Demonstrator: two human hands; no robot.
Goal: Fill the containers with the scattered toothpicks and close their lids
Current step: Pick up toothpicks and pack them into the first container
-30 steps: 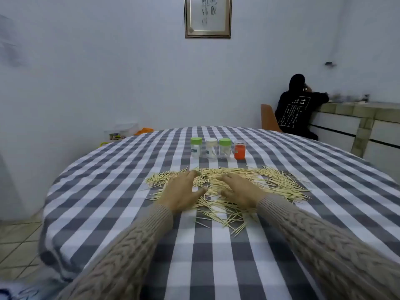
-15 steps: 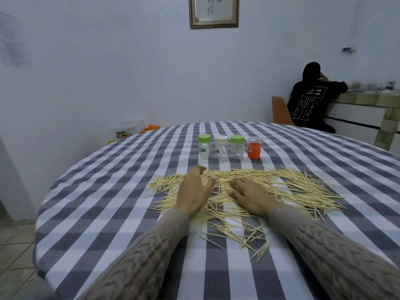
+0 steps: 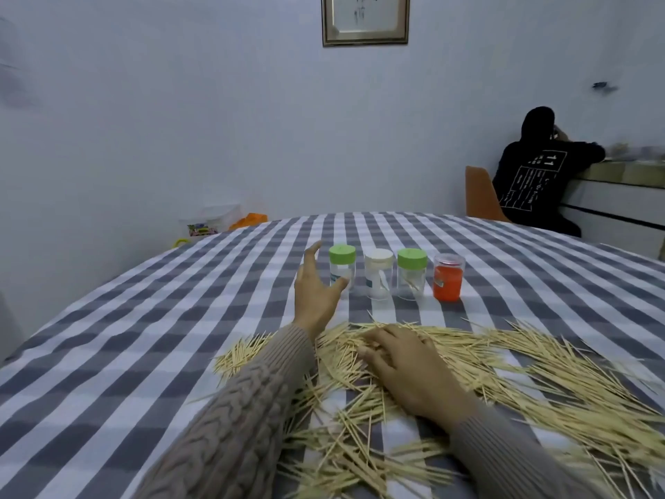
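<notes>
My left hand: fingers spread, empty, just beside the left green-lidded jar. My right hand: flat, fingers straight, resting on scattered toothpicks mid-tabletop, nearer the front edge.

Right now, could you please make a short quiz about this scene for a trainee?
1. How many jars stand in the row behind the toothpicks?
2. True or false: the left hand already grips a jar.
3. Which jar is nearest the left hand? A) orange jar B) left green-lid jar C) white-lid jar

Key
1. Four, all with lids on.
2. False: its fingers are spread, beside the jar, holding nothing.
3. B. The right hand rests on the toothpicks.
</notes>
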